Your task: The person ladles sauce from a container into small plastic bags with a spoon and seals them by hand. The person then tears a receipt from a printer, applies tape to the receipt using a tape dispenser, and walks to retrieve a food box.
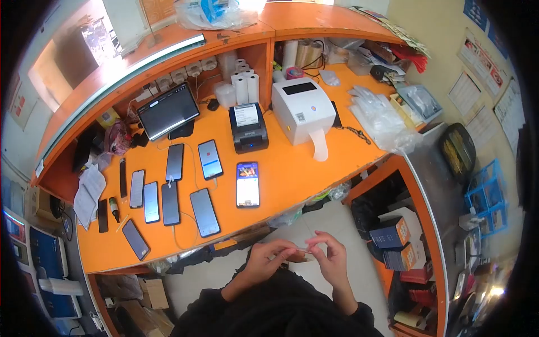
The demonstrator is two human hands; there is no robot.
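The left hand (268, 259) and right hand (330, 259) pinch a small, thin item (303, 250), too small to identify, between their fingertips; it lies just right of the left hand. Beyond that hand, a lit phone (247, 185) rests on the orange desk (289, 168).

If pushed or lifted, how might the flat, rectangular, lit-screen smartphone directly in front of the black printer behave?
The thin, rectangular, dark-edged smartphone looks rigid, so it should lift without bending. Lying flat, it would probably slide rather than roll or tip. Its glassy screen suggests it could crack if dropped.
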